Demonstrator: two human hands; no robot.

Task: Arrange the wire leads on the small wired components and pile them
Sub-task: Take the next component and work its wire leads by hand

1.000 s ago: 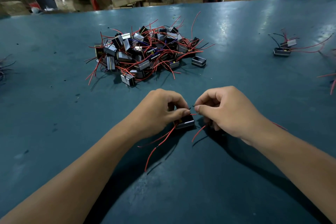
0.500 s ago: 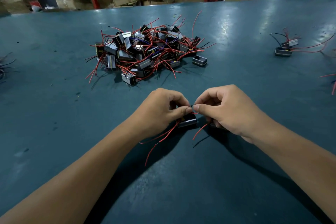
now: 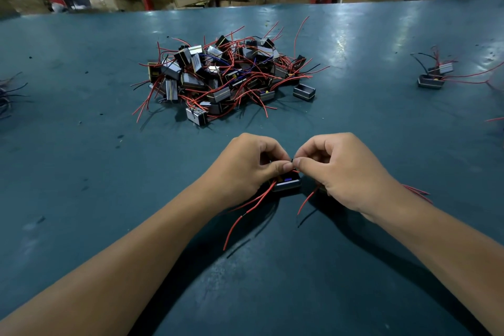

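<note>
— While both hands pinch that lead, what worries you?
— The left hand [image 3: 245, 169] and right hand [image 3: 341, 169] keep a narrow grip on a wire above the small component [image 3: 287, 184] on the table [image 3: 81, 199]. Tugging hard could snap it.
— And its red leads [image 3: 245, 215]?
— They might snag before it reaches the pile [image 3: 226, 76].

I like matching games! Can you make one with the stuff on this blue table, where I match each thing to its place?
Things:
1. big pile of wired components
2. component being worked on
3. lone box without wires
4. two components set apart

Places:
A. far right of the table
B. just right of the pile's edge
C. middle of the table, beyond the hands
D. between the left hand and right hand

Pairs: 1-C, 2-D, 3-B, 4-A
</note>
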